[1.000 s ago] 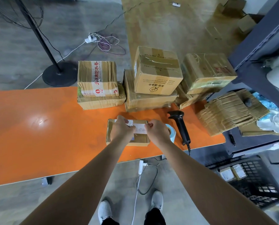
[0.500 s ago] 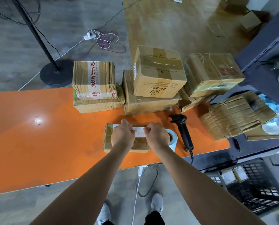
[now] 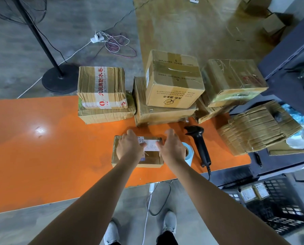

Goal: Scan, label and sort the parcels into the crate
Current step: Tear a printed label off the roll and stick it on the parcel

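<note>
Grey floor shows under the near edge of the orange desk (image 3: 41, 156). Down to the person's right sits a black crate (image 3: 289, 214) with two small labelled packets (image 3: 247, 194) inside. On the desk, close to that edge, lies a flat brown parcel (image 3: 153, 160) with a white label (image 3: 152, 145) on top. Both hands rest on it with fingers stretched out. The left hand (image 3: 130, 147) covers the parcel's left half, its thumb on the label's left end, and the right hand (image 3: 172, 149) presses the label's right end. Just right of the parcel stands a roll of labels (image 3: 190, 154), then a black scanner (image 3: 199, 145) lying on the desk. Behind them are stacked cardboard boxes (image 3: 174, 80), and further off a black fan stand (image 3: 59, 78) on the floor.
</note>
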Motion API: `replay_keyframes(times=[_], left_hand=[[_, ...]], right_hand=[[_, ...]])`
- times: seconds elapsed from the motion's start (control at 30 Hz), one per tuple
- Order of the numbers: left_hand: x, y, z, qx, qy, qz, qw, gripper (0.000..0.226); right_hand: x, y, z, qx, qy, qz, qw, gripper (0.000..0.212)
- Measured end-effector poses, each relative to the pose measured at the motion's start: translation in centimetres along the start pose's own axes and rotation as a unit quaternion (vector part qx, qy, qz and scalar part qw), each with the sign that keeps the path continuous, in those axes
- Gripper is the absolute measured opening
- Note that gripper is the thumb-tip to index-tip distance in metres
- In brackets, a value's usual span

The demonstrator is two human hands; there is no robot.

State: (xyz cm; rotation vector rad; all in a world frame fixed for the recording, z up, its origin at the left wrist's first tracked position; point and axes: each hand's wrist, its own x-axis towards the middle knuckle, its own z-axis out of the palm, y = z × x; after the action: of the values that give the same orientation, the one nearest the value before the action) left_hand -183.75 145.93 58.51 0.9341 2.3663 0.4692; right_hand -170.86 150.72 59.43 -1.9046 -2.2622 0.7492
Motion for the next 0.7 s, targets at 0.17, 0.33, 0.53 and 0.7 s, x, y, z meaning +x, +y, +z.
replay_keyframes(times=[0.17, 0.33, 0.53, 0.7], left_hand=[[-0.8, -1.1, -0.8, -0.008, 0.082, 0.015, 0.996, 0.041], [-1.5, -3.6, -2.2, -0.072, 0.038, -0.115, 0.99, 0.062], [-4.1, -4.7, -4.6, -0.186, 0.055, -0.098, 0.976, 0.062], [-7.3, -3.3, -5.8, -0.235, 0.087, -0.074, 0.965, 0.066]], right_hand=[[1.1, 0.1, -0.1, -0.033, -0.044, 0.019, 0.998, 0.031], [0.6, -0.5, 0.5, -0.005, -0.093, 0.014, 0.996, 0.033], [-0.7, -1.3, -0.9, 0.158, -0.147, -0.072, 0.974, 0.044], [-2.9, -0.6, -3.7, 0.272, -0.196, -0.095, 0.937, 0.082]])
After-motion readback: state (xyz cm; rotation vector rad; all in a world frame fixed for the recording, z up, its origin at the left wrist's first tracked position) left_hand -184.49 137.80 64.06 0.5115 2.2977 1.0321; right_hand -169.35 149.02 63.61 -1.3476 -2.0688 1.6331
